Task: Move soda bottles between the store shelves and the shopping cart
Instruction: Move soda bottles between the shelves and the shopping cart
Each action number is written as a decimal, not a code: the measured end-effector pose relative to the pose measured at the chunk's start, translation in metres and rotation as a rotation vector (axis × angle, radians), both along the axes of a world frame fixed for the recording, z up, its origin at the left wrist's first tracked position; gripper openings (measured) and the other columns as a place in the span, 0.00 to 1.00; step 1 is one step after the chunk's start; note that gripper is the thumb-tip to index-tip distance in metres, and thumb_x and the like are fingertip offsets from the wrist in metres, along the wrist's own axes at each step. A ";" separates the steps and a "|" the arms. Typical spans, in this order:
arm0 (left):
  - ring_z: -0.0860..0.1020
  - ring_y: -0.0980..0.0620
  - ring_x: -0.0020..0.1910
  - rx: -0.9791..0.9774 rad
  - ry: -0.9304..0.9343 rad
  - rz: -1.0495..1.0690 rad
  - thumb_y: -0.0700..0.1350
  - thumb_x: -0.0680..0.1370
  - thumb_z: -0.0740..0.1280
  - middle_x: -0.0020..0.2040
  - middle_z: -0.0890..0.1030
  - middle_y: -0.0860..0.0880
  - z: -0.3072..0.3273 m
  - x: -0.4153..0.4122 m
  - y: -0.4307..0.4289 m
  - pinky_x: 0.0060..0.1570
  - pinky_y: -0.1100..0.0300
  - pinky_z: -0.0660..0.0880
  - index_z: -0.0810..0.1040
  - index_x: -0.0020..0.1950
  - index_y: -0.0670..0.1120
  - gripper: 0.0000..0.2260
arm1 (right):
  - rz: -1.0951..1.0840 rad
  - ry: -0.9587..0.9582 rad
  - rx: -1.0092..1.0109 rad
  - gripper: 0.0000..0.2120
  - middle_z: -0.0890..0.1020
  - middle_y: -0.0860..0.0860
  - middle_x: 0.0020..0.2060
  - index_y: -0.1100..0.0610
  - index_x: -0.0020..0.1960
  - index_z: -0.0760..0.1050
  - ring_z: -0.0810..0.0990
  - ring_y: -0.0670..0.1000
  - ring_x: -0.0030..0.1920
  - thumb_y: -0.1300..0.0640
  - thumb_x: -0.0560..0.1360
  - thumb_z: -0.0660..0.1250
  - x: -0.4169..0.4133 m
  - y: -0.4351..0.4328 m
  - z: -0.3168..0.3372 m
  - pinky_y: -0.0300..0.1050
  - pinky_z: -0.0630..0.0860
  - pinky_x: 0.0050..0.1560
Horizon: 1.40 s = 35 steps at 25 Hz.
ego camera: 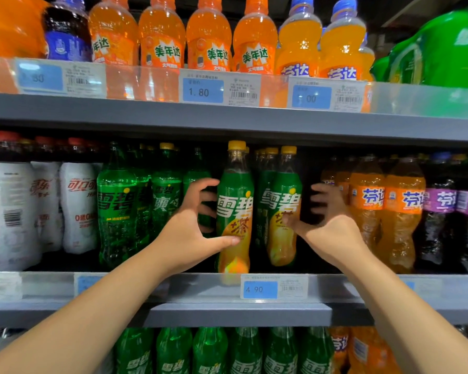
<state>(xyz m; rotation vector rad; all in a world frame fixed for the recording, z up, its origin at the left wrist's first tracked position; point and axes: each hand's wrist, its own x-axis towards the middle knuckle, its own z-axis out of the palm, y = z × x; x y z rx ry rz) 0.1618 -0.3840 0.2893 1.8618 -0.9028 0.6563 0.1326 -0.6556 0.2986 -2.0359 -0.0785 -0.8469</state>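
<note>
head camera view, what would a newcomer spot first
Two bare hands reach into the middle shelf: the left hand grips a yellow-capped green bottle pulled forward of its row, the right hand, blurred, spreads its fingers at the neighbouring bottle. Above, a bright row of orange soda bottles lines the top shelf.

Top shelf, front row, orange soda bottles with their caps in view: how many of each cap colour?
Orange-capped Mirinda bottles: 4
Blue-capped Fanta bottles: 2
Total: 6
</note>
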 end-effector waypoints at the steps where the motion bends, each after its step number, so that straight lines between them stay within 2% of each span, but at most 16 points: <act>1: 0.79 0.61 0.56 0.000 0.000 0.005 0.59 0.61 0.80 0.59 0.75 0.67 0.000 -0.001 -0.001 0.44 0.61 0.80 0.58 0.67 0.73 0.42 | 0.043 0.106 0.016 0.42 0.77 0.46 0.59 0.49 0.73 0.64 0.78 0.50 0.55 0.49 0.66 0.82 0.006 0.000 0.001 0.40 0.77 0.47; 4: 0.79 0.61 0.56 0.005 0.002 0.008 0.59 0.61 0.80 0.59 0.75 0.67 0.000 -0.002 -0.003 0.44 0.61 0.80 0.58 0.67 0.73 0.43 | 0.045 0.190 -0.084 0.38 0.78 0.39 0.48 0.47 0.70 0.65 0.80 0.47 0.48 0.47 0.66 0.82 0.018 0.000 -0.001 0.44 0.81 0.45; 7: 0.79 0.60 0.56 0.004 0.015 -0.001 0.58 0.61 0.81 0.59 0.75 0.67 0.000 -0.001 -0.002 0.44 0.62 0.81 0.58 0.67 0.73 0.43 | 0.117 0.184 0.018 0.32 0.80 0.40 0.49 0.43 0.62 0.67 0.84 0.51 0.51 0.52 0.67 0.82 0.024 -0.006 -0.005 0.55 0.84 0.51; 9: 0.79 0.60 0.56 0.006 0.016 0.004 0.57 0.61 0.81 0.59 0.75 0.68 -0.001 0.000 -0.002 0.44 0.60 0.81 0.58 0.67 0.73 0.43 | 0.220 0.190 0.080 0.30 0.82 0.40 0.49 0.42 0.62 0.68 0.85 0.49 0.50 0.55 0.68 0.81 0.023 -0.008 -0.008 0.52 0.85 0.48; 11: 0.79 0.61 0.56 0.020 0.018 0.026 0.56 0.62 0.82 0.59 0.75 0.69 -0.002 0.001 -0.004 0.46 0.57 0.82 0.58 0.68 0.72 0.44 | 0.309 0.199 0.113 0.30 0.83 0.40 0.50 0.42 0.63 0.69 0.86 0.47 0.47 0.58 0.69 0.81 0.021 -0.007 -0.009 0.44 0.85 0.40; 14: 0.78 0.63 0.55 0.048 0.024 0.059 0.52 0.65 0.83 0.58 0.73 0.72 -0.002 0.004 -0.008 0.50 0.61 0.77 0.55 0.66 0.75 0.45 | 0.354 0.195 0.109 0.29 0.82 0.39 0.51 0.42 0.64 0.69 0.85 0.46 0.47 0.58 0.71 0.79 0.019 -0.006 -0.009 0.37 0.82 0.35; 16: 0.78 0.64 0.53 0.080 0.026 0.077 0.51 0.66 0.82 0.58 0.71 0.74 -0.003 0.004 -0.011 0.49 0.61 0.77 0.53 0.67 0.76 0.46 | 0.360 0.196 0.097 0.29 0.81 0.39 0.52 0.41 0.65 0.68 0.85 0.46 0.48 0.58 0.72 0.78 0.018 -0.005 -0.009 0.37 0.82 0.37; 19: 0.78 0.63 0.53 0.109 0.019 0.093 0.59 0.64 0.78 0.60 0.72 0.71 -0.005 0.003 -0.011 0.45 0.57 0.81 0.52 0.73 0.67 0.46 | 0.356 0.204 0.079 0.29 0.82 0.39 0.52 0.41 0.65 0.69 0.85 0.47 0.50 0.57 0.72 0.79 0.015 -0.006 -0.008 0.43 0.84 0.46; 21: 0.79 0.64 0.51 0.132 0.031 0.117 0.63 0.62 0.76 0.60 0.73 0.69 -0.006 0.004 -0.010 0.45 0.59 0.80 0.50 0.75 0.64 0.49 | 0.345 0.211 0.079 0.29 0.82 0.40 0.52 0.42 0.64 0.69 0.85 0.48 0.51 0.56 0.70 0.80 0.015 -0.006 -0.008 0.48 0.84 0.51; 23: 0.80 0.64 0.49 0.147 0.070 0.120 0.64 0.62 0.76 0.58 0.76 0.66 -0.007 0.005 -0.010 0.45 0.64 0.77 0.51 0.74 0.65 0.48 | 0.333 0.222 0.055 0.30 0.82 0.42 0.54 0.41 0.64 0.70 0.85 0.49 0.52 0.56 0.69 0.81 0.015 -0.006 -0.008 0.53 0.84 0.53; 28: 0.80 0.65 0.48 0.149 0.135 0.141 0.61 0.64 0.78 0.55 0.77 0.62 -0.007 0.012 -0.012 0.41 0.67 0.76 0.53 0.70 0.69 0.44 | 0.320 0.227 0.030 0.29 0.82 0.43 0.55 0.41 0.63 0.70 0.84 0.51 0.54 0.58 0.71 0.80 0.013 -0.006 -0.009 0.55 0.85 0.51; 31: 0.79 0.67 0.46 0.158 0.160 0.179 0.54 0.68 0.80 0.55 0.74 0.64 -0.007 0.018 -0.013 0.40 0.68 0.74 0.52 0.72 0.67 0.45 | 0.303 0.230 0.017 0.28 0.81 0.42 0.56 0.42 0.65 0.70 0.84 0.51 0.55 0.59 0.72 0.79 0.014 -0.005 -0.009 0.56 0.84 0.55; 35: 0.79 0.61 0.45 0.184 0.215 0.235 0.53 0.69 0.80 0.54 0.70 0.66 -0.003 0.022 -0.017 0.37 0.70 0.71 0.51 0.76 0.62 0.47 | 0.298 0.242 0.029 0.29 0.81 0.41 0.55 0.43 0.67 0.69 0.84 0.51 0.55 0.59 0.72 0.78 0.012 -0.005 -0.008 0.56 0.84 0.55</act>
